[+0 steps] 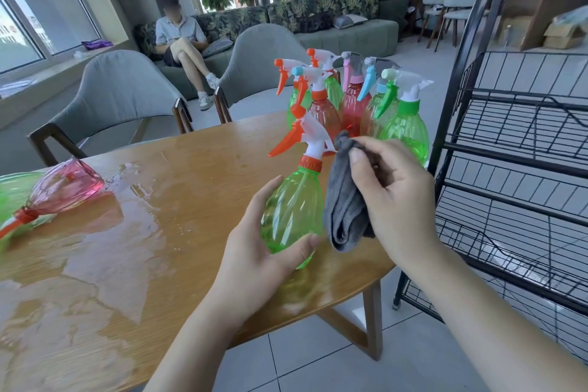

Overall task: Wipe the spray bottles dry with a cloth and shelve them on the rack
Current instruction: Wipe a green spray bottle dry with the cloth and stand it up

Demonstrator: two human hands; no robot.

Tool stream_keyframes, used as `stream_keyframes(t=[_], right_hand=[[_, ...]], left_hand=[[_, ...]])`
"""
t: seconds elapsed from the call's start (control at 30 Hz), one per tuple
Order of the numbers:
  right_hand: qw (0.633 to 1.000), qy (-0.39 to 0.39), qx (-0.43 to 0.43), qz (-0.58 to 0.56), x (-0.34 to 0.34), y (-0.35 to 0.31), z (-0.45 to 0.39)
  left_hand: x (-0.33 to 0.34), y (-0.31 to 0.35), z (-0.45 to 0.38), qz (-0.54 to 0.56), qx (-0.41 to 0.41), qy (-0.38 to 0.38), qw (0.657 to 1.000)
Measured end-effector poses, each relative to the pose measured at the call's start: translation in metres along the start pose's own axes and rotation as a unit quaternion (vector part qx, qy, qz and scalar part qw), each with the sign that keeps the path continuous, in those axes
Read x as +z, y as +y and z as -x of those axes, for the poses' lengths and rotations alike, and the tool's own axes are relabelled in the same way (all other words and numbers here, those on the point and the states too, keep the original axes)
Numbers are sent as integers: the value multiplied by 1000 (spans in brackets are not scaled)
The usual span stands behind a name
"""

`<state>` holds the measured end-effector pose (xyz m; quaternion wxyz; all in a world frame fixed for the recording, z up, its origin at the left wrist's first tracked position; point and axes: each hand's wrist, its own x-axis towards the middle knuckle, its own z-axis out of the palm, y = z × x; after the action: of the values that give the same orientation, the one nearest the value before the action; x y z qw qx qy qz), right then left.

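While the left hand [254, 251] cradles a green spray bottle [291, 207] and the right hand [394, 197] pinches a grey cloth [345, 200], the wet plastic could slip onto the puddled table [178, 169].

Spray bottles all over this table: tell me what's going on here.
A person is drying spray bottles. The left hand holds a green bottle with an orange trigger above the wet wooden table, while the right hand grips a grey cloth against its side. More bottles stand clustered behind, a pink one lies at left, and the black wire rack shows no bottles yet.
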<state>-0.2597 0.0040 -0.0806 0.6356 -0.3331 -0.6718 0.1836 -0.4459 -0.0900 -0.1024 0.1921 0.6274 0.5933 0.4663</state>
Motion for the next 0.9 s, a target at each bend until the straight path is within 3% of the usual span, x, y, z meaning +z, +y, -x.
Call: stream_keyframes(t=[0.17, 0.3, 0.9], right_hand=[[989, 82, -108, 63, 1, -11, -23], [979, 89, -167, 78, 11, -15, -29], [982, 65, -157, 77, 22, -11, -4]], left_hand=[[1, 2, 4, -24, 23, -15, 999], [4, 3, 7, -52, 44, -23, 997], [9, 6, 7, -82, 49, -12, 995]])
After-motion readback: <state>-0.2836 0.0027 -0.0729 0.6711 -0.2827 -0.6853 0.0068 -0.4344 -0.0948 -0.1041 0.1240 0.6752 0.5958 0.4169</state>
